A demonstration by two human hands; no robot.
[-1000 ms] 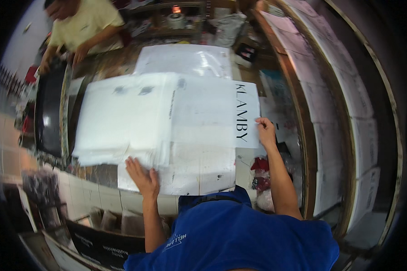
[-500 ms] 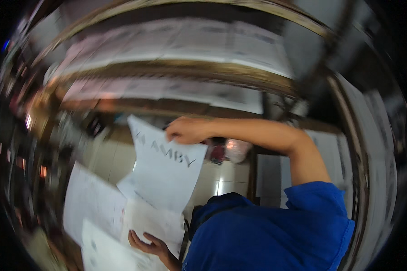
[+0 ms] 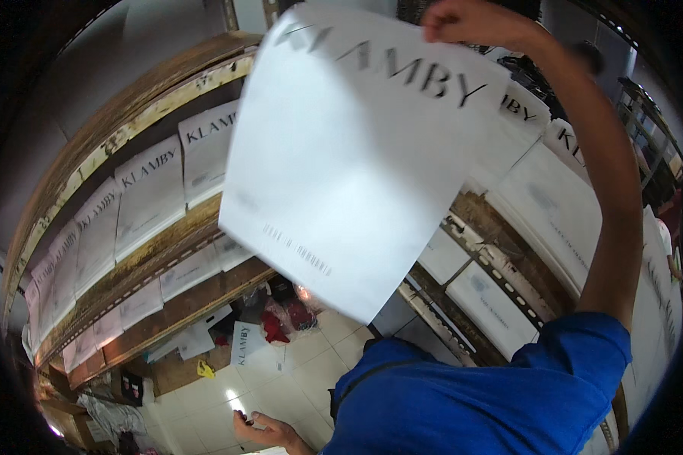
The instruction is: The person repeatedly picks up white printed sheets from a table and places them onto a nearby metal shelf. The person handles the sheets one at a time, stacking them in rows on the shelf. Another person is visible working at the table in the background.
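My right hand (image 3: 463, 21) is raised high at the top, its fingers closed on the upper edge of a large white printed sheet (image 3: 334, 174). The sheet hangs down tilted, with big dark lettering near its top and small print near its bottom. I cannot tell whether it is paper or a flat bag. Down at the lower edge, my left hand (image 3: 265, 431) is palm up with fingers apart over the tiled floor. A sliver of something white shows just below it.
Wooden shelves (image 3: 152, 235) on the left hold stacks of similar white printed sheets (image 3: 150, 205). More stacks (image 3: 546, 205) lie on the shelves at right. On the tiled floor (image 3: 311, 364) are a white printed sheet (image 3: 254, 349), red items in clear plastic (image 3: 277, 326) and a yellow item (image 3: 206, 369).
My right hand has lifted the sheet from low over the floor up toward the right-hand shelves. The view has turned right; the loose white sheets by my left hand have mostly left it.
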